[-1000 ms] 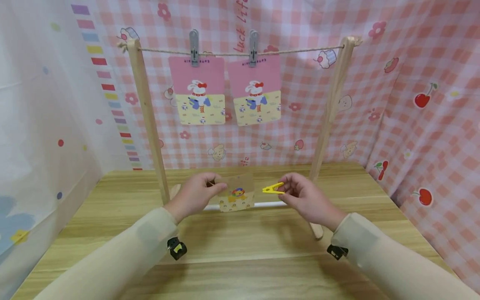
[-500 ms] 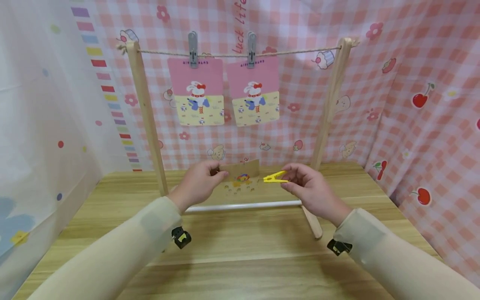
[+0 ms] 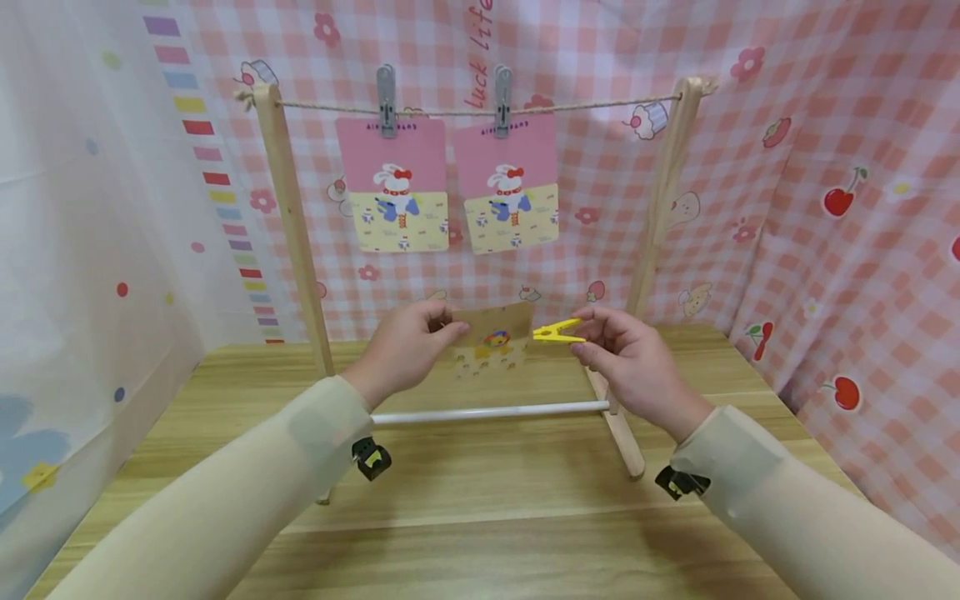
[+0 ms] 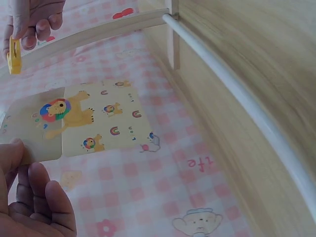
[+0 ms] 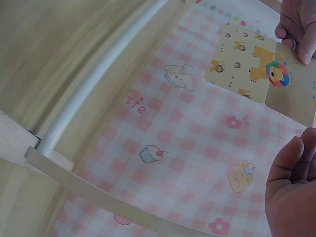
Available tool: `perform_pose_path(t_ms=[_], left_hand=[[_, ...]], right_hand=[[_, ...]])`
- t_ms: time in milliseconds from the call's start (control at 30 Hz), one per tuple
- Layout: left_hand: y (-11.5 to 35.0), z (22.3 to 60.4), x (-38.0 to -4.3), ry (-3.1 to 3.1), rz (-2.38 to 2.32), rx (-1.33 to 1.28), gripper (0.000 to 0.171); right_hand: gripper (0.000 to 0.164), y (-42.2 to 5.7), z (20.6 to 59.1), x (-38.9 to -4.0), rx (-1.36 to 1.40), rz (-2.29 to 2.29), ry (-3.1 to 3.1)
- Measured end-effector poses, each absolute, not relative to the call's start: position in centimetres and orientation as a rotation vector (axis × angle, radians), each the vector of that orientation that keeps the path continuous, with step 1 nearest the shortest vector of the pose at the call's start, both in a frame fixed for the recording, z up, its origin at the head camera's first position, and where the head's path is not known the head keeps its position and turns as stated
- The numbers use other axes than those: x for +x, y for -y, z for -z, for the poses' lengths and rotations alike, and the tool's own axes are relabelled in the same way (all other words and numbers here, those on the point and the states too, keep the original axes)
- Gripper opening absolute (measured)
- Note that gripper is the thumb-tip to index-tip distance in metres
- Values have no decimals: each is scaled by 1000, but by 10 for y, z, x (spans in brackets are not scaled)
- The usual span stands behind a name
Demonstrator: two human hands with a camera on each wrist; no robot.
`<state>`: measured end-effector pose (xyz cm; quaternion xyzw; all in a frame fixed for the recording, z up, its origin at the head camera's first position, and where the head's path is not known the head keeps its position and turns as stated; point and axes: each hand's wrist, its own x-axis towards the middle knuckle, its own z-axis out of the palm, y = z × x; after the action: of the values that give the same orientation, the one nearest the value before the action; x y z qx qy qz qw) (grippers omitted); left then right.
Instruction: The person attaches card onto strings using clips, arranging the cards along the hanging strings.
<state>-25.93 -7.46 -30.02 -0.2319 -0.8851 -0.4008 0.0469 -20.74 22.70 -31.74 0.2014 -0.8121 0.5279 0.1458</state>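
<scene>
My left hand (image 3: 408, 346) pinches a tan and cream card (image 3: 495, 342) by its left edge; the left wrist view shows a lion with a rainbow mane on the card (image 4: 76, 121). To the right of the card, my right hand (image 3: 630, 362) holds a yellow clothespin (image 3: 558, 332) by its handle ends, its nose pointing left at the card. Above hang two pink and yellow rabbit cards (image 3: 393, 187), each held to a twine line (image 3: 600, 106) by a grey clothespin (image 3: 386, 100). In the right wrist view my right hand (image 5: 296, 187) shows, the clothespin mostly out of frame.
Two wooden posts (image 3: 288, 208) carry the twine, with a white rod (image 3: 487, 412) joining them low down, beneath the hands. The stand is on a wood-grain table (image 3: 465, 542). A pink checked cloth (image 3: 600, 50) hangs behind, with a white cloth (image 3: 75, 250) at left.
Both hands have risen and shifted slightly right, carrying the lion card and the yellow clothespin up toward the line. The card has tilted, and the gap between it and the clothespin has narrowed.
</scene>
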Motion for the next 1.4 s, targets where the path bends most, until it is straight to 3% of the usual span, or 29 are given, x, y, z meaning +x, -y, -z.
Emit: perform_pose_path(t_ms=[1400], left_hand=[[48, 252, -258, 2595, 1248, -771, 21]], right_hand=[[21, -234, 278, -208, 507, -1383, 2266]])
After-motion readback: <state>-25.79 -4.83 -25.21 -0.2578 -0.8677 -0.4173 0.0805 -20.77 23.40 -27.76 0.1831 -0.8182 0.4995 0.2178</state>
